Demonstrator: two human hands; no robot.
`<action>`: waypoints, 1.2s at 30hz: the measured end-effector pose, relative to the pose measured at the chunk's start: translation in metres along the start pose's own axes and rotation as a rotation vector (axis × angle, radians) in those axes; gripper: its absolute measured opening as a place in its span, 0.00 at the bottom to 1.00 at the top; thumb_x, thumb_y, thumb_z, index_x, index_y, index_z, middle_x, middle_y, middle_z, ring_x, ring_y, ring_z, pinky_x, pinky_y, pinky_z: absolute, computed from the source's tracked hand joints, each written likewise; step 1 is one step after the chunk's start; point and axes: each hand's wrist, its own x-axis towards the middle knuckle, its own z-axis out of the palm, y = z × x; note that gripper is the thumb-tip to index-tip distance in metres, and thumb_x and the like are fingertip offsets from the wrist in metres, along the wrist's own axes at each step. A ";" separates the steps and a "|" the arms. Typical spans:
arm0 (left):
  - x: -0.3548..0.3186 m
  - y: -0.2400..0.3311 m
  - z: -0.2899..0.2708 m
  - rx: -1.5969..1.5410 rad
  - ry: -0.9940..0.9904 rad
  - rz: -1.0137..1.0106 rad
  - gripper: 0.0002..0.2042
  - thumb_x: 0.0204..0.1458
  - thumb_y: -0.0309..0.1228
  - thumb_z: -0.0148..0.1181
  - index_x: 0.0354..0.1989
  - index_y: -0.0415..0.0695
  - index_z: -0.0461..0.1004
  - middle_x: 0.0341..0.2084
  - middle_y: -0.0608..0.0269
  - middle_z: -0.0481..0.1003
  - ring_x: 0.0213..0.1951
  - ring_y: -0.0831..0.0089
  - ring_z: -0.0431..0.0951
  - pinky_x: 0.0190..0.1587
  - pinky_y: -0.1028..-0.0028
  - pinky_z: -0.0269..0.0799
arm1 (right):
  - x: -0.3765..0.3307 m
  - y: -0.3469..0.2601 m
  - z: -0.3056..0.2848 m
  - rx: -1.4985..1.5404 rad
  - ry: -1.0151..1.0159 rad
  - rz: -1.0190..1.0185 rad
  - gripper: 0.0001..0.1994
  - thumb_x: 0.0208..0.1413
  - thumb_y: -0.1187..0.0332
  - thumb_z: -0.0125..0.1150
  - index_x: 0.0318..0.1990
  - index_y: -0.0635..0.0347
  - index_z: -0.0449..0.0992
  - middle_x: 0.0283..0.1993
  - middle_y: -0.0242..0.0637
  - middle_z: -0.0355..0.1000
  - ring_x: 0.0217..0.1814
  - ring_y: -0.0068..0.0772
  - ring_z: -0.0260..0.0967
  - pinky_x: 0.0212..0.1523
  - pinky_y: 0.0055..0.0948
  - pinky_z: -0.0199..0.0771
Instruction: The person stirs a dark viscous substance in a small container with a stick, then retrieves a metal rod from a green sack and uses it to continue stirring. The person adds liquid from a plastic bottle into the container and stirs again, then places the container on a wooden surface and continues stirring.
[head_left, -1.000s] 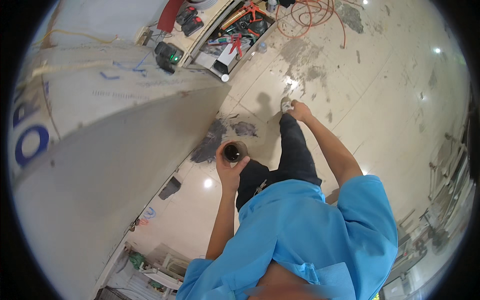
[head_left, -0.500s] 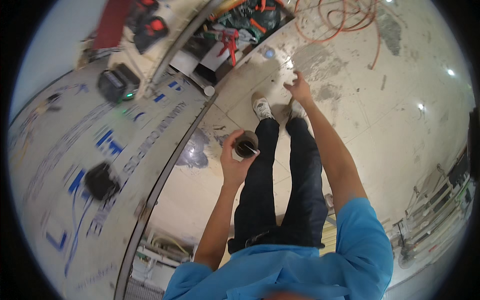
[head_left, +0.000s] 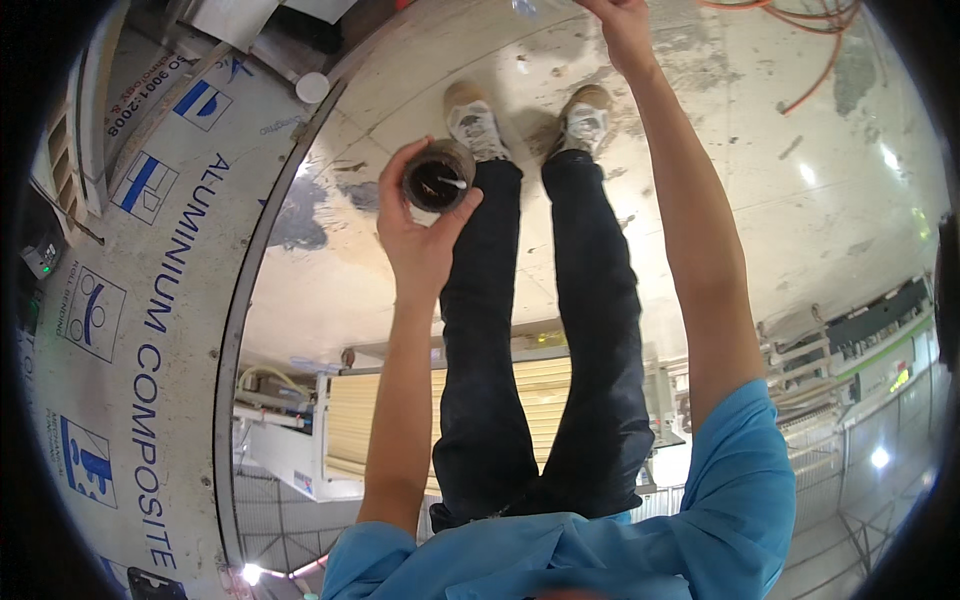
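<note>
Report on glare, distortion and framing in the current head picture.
Head view: dark fisheye corners, with the long edge of the printed board bowing; head view: white glare spots on the pale floor at right; head view: left hand and dark cup wholly in frame, right hand cut off by the top edge.

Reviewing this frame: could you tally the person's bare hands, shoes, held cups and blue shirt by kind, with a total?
Hands: 2 (left hand; right hand, cut off by the top edge)
Shoes: 2 (left shoe; right shoe)
Held cups: 1 (dark cup)
Shirts: 1 (blue shirt)
Total: 6
</note>
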 end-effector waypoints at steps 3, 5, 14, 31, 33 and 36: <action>0.015 0.018 0.005 0.012 -0.078 0.075 0.37 0.49 0.17 0.79 0.69 0.42 0.68 0.62 0.56 0.75 0.63 0.65 0.76 0.67 0.66 0.73 | -0.022 -0.060 -0.055 0.106 -0.152 0.037 0.39 0.53 0.63 0.80 0.70 0.63 0.67 0.59 0.47 0.79 0.60 0.41 0.78 0.63 0.38 0.76; 0.027 0.030 0.010 0.021 -0.121 0.150 0.35 0.50 0.19 0.79 0.68 0.41 0.69 0.61 0.57 0.76 0.62 0.66 0.77 0.66 0.67 0.73 | -0.034 -0.109 -0.086 0.089 -0.183 0.047 0.40 0.53 0.68 0.80 0.72 0.63 0.65 0.61 0.41 0.79 0.61 0.38 0.77 0.65 0.36 0.76; 0.031 0.162 0.038 0.254 -0.089 0.523 0.36 0.41 0.25 0.81 0.65 0.46 0.76 0.57 0.55 0.80 0.64 0.56 0.77 0.66 0.61 0.71 | -0.149 -0.321 -0.105 0.015 -0.311 0.057 0.37 0.50 0.69 0.84 0.68 0.57 0.71 0.60 0.31 0.77 0.64 0.28 0.73 0.70 0.37 0.71; -0.002 0.205 0.060 0.182 -0.176 0.902 0.29 0.40 0.19 0.72 0.58 0.44 0.80 0.56 0.54 0.82 0.57 0.53 0.82 0.62 0.57 0.72 | -0.320 -0.374 -0.056 0.444 -0.309 0.805 0.24 0.69 0.51 0.66 0.57 0.64 0.76 0.45 0.36 0.80 0.42 0.26 0.80 0.44 0.32 0.82; -0.004 0.196 0.061 0.200 -0.183 0.893 0.30 0.40 0.18 0.72 0.57 0.45 0.81 0.56 0.55 0.82 0.57 0.54 0.82 0.61 0.57 0.73 | -0.322 -0.369 -0.054 0.499 -0.279 0.853 0.23 0.69 0.49 0.65 0.55 0.63 0.76 0.43 0.36 0.80 0.40 0.27 0.81 0.41 0.31 0.83; -0.008 0.187 0.061 0.224 -0.193 0.864 0.31 0.38 0.16 0.70 0.57 0.46 0.81 0.56 0.57 0.83 0.57 0.55 0.82 0.61 0.58 0.73 | -0.323 -0.366 -0.050 0.543 -0.276 0.864 0.24 0.70 0.47 0.64 0.53 0.63 0.77 0.41 0.36 0.80 0.38 0.27 0.81 0.39 0.31 0.83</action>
